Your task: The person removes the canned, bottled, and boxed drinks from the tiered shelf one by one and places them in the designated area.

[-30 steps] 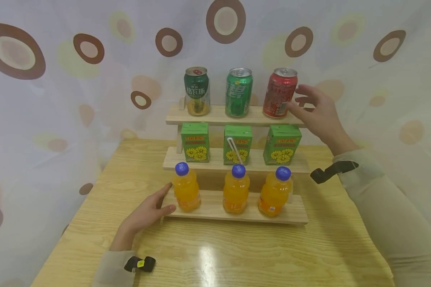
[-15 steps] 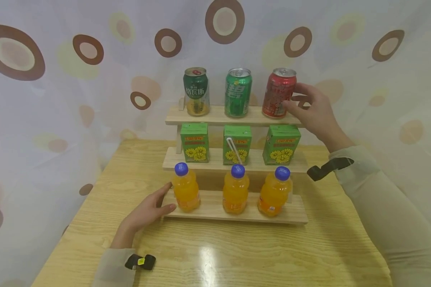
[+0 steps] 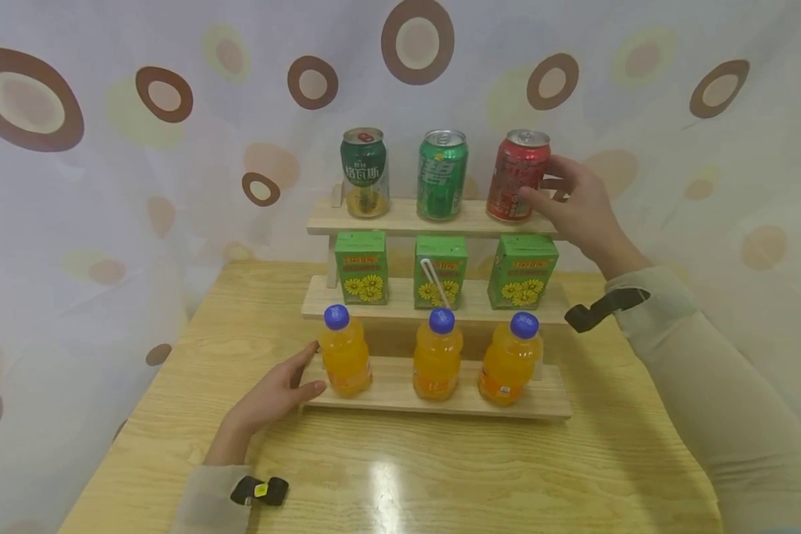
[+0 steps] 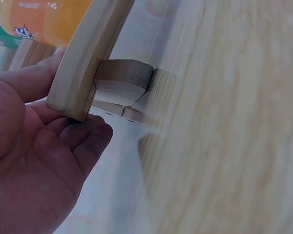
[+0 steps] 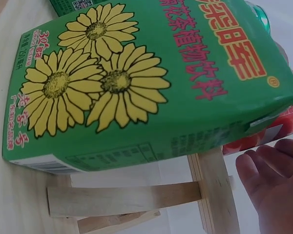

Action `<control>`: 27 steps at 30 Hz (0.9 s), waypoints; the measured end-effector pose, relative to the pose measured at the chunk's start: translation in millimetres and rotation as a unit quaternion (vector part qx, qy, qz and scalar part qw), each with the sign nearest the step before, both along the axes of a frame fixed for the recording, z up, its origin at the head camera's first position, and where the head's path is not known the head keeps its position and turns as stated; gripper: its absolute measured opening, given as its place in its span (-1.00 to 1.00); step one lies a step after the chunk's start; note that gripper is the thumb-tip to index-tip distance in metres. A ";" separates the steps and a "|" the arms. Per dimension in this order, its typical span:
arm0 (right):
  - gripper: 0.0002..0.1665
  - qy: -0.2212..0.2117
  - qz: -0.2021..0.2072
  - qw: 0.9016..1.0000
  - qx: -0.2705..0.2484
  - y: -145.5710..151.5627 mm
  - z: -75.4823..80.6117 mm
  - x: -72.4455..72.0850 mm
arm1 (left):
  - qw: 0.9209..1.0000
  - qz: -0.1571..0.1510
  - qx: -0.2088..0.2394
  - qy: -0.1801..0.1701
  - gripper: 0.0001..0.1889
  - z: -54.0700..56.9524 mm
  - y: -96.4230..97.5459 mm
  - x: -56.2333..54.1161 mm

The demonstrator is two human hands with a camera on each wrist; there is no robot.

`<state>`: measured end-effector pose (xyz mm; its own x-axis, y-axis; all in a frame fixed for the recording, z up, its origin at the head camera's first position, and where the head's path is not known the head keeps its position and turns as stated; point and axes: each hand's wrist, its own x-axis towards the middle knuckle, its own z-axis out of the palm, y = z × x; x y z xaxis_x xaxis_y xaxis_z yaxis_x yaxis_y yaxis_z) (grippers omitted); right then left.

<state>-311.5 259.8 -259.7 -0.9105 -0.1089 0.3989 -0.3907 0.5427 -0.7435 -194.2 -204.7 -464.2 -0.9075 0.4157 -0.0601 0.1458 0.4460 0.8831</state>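
The red can [image 3: 515,172] stands upright at the right end of the far, top board [image 3: 400,218], with the green can [image 3: 443,179] apart from it on its left. The right hand [image 3: 584,211] pinches it from the right side, thumb across the front and fingers reaching round behind; how hard they press cannot be told. Being thin metal, it should feel smooth and a little slippery, stiff if full and easily dented if not, and moderately heavy when full; the pictures do not show how much is inside. The best hold is probably around the middle of the straight wall, where thumb and fingers can oppose each other, rather than at the narrowed top. With the drink carton [image 3: 523,271] standing nearer and lower, a low grip leaves the knuckles less room. The left hand [image 3: 272,393] pinches the left end of the near, bottom board [image 3: 394,387], beside an orange bottle [image 3: 345,357]; the wood looks rigid and dry, so its end should give a secure hold.
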 end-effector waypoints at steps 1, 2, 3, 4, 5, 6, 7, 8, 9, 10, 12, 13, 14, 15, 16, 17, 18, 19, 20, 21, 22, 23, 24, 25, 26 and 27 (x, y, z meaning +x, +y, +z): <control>-0.20 -0.004 0.002 1.000 0.000 -0.6 -0.2 -0.8 | 1.000 0.001 0.000 -0.001 -0.13 -0.3 0.0 0.2; -0.20 -0.007 0.002 1.000 0.001 -1.1 -0.3 -1.5 | 1.000 0.001 0.000 -0.001 -0.13 -0.6 -0.1 0.5; -0.19 -0.011 0.003 1.000 0.003 -1.6 -0.5 -2.1 | 1.000 0.002 0.000 -0.002 -0.13 -0.9 -0.1 0.7; -0.18 -0.013 0.004 1.000 0.003 -2.2 -0.6 -2.9 | 1.000 0.002 -0.002 -0.001 -0.13 -1.3 -0.3 1.0; -0.18 -0.015 0.005 1.000 0.001 -2.7 -0.6 -3.5 | 1.000 0.003 -0.002 -0.001 -0.13 -1.6 -0.4 1.3; -0.18 -0.017 0.007 1.000 -0.002 -3.2 -0.7 -4.1 | 1.000 0.004 -0.003 -0.001 -0.13 -1.8 -0.5 1.6; -0.18 -0.018 0.009 1.000 -0.005 -3.7 -0.7 -4.8 | 1.000 0.005 -0.002 -0.002 -0.13 -2.0 -0.5 2.0; -0.18 -0.019 0.011 1.000 -0.008 -4.1 -0.8 -5.4 | 1.000 0.006 -0.003 -0.002 -0.13 -2.2 -0.6 2.3; -0.18 -0.021 0.012 1.000 -0.010 -4.5 -0.9 -6.0 | 1.000 0.006 -0.001 -0.003 -0.13 -2.3 -0.6 2.6; -0.18 -0.022 0.014 1.000 -0.013 -4.8 -0.9 -6.6 | 1.000 0.006 0.000 -0.003 -0.13 -2.4 -0.6 2.8; -0.17 -0.025 0.014 1.000 -0.014 -5.5 -1.0 -7.8 | 1.000 0.006 0.004 -0.005 -0.13 -2.6 -0.4 3.0; -0.16 -0.026 0.013 0.999 -0.013 -5.8 -1.1 -8.5 | 1.000 0.006 0.005 -0.005 -0.13 -2.7 -0.4 3.0; -0.16 -0.029 0.012 0.999 -0.012 -6.1 -1.1 -9.2 | 1.000 0.006 0.005 -0.005 -0.13 -2.8 -0.3 2.9; -0.15 -0.031 0.011 0.999 -0.012 -6.2 -1.0 -9.9 | 1.000 0.006 0.006 -0.006 -0.13 -2.7 -0.1 2.8; -0.15 -0.034 0.010 0.999 -0.011 -6.3 -0.9 -10.7 | 1.000 0.006 0.006 -0.006 -0.13 -2.6 -0.1 2.6; -0.14 -0.037 0.008 0.999 -0.011 -6.5 -0.8 -11.4 | 1.000 0.006 0.005 -0.006 -0.13 -2.4 0.0 2.5; -0.14 -0.039 0.007 0.999 -0.010 -6.4 -0.6 -12.1 | 1.000 0.006 0.003 -0.006 -0.13 -2.1 0.1 2.5; -0.15 -0.040 0.006 0.999 -0.009 -6.2 -0.5 -12.8 | 1.000 0.006 0.001 -0.006 -0.13 -1.7 0.2 2.3; -0.15 -0.041 0.005 0.999 -0.009 -5.9 -0.3 -13.5 | 1.000 0.006 0.000 -0.005 -0.14 -1.3 0.3 2.2; -0.15 -0.041 0.004 0.999 -0.010 -5.5 -0.2 -14.0 | 1.000 0.006 -0.001 -0.004 -0.14 -1.0 0.5 2.0; -0.16 -0.040 0.004 0.999 -0.011 -5.3 -0.2 -14.4 | 1.000 0.005 -0.002 -0.002 -0.14 -0.8 0.5 1.7; -0.17 -0.039 0.004 0.999 -0.014 -5.1 -0.1 -14.8 | 1.000 0.005 -0.003 -0.001 -0.15 -0.5 0.6 1.5; -0.18 -0.037 0.003 0.999 -0.017 -4.7 -0.2 -15.1 | 1.000 0.005 -0.004 0.000 -0.15 -0.1 0.8 1.4; -0.19 -0.036 0.003 0.999 -0.023 -4.5 -0.2 -15.4 | 1.000 0.004 -0.004 0.002 -0.16 0.2 0.9 1.2; -0.20 -0.035 0.004 0.999 -0.028 -4.4 -0.2 -15.6 | 1.000 0.004 -0.004 0.002 -0.16 0.5 1.0 1.1; -0.21 -0.034 0.004 0.999 -0.034 -4.2 -0.2 -15.8 | 1.000 0.003 -0.003 0.002 -0.16 0.9 1.2 1.1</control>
